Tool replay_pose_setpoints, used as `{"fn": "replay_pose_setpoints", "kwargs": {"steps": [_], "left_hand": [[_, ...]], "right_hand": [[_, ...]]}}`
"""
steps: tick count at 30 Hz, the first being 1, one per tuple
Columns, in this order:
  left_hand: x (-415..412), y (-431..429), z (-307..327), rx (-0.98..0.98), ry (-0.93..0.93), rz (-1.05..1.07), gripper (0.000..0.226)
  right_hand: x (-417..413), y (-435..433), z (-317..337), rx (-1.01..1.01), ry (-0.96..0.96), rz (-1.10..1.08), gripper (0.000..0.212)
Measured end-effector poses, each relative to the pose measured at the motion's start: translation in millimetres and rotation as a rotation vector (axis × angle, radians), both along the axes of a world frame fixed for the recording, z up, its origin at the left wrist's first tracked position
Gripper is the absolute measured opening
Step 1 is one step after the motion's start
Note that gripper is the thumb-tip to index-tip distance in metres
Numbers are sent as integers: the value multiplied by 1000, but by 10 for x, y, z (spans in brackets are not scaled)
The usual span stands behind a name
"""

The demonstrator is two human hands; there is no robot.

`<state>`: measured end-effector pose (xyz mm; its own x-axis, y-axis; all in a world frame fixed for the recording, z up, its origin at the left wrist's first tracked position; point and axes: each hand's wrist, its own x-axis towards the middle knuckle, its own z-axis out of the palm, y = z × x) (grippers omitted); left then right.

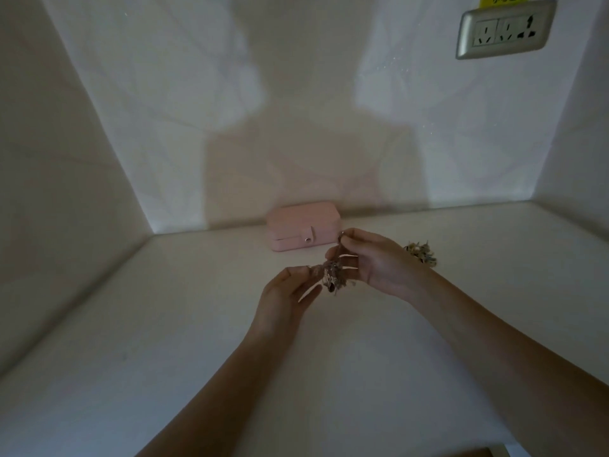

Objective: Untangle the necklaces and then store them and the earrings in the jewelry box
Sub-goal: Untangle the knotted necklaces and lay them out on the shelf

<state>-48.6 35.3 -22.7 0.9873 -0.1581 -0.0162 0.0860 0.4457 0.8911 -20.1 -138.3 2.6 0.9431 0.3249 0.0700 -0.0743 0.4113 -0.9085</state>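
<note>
A tangled clump of necklaces (334, 275) hangs between my two hands above the white tabletop (197, 341). My right hand (375, 262) pinches a chain end near the top of the clump, at about the level of the box. My left hand (286, 291) pinches the lower left side of the tangle with its fingertips. The pink jewelry box (303, 229) stands closed with its snap tab fastened, against the back wall just beyond my hands. A second small heap of jewelry (421, 253) lies on the table behind my right wrist, partly hidden by it.
White walls enclose the table on the left, back and right. A wall socket plate (506, 29) sits high on the back wall at the right. The table's front edge (504, 451) shows at the lower right.
</note>
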Motion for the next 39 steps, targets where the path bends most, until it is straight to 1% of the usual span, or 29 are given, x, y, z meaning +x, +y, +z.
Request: {"fn": "replay_pose_setpoints", "kwargs": {"steps": [2,5,7,9,11,14,15,17,21,24,27,29,30,32,34,37,39], "left_hand": [[0,-12,18,-72,13,-1,19],[-29,-38,57,-142,31,19,27],[-45,-48,69,-140,16,23,29],[-53,-40,69,-111,-2,28,27],[-61,-22,74,-55,-26,37,23],[-78,23,92,22,-56,46,22],[-82,34,97,37,-61,44,23],[-85,38,104,58,-59,43,26],[-108,4,115,134,-58,79,30],[-130,14,115,201,-89,96,28],[-128,30,120,220,-96,112,26],[-119,38,129,198,-85,112,24],[-117,42,130,187,-77,111,23],[-113,50,112,179,-63,106,21],[-114,45,91,203,-57,90,20],[-104,36,84,163,-26,61,13],[-92,44,83,119,-2,46,7]], "right_hand": [[-2,41,-9,12,18,-75,17],[-32,100,-36,-1,60,-157,18],[-58,143,-47,11,100,-178,17],[-93,172,-37,60,146,-122,14],[-141,169,-15,29,141,2,10],[-199,128,-17,-196,45,132,30],[-210,118,-25,-263,2,145,31],[-220,120,-37,-391,-120,124,24],[-238,167,-56,-633,-361,-68,22],[-263,168,-88,-763,-431,-100,19],[-273,174,-98,-870,-490,-149,13],[-283,193,-85,-878,-537,-198,11],[-291,204,-79,-836,-552,-208,11],[-308,207,-70,-732,-548,-196,19],[-312,200,-69,-690,-546,-170,22],[-279,174,-90,-719,-547,-193,13],[-264,152,-105,-802,-563,-208,9]]}}
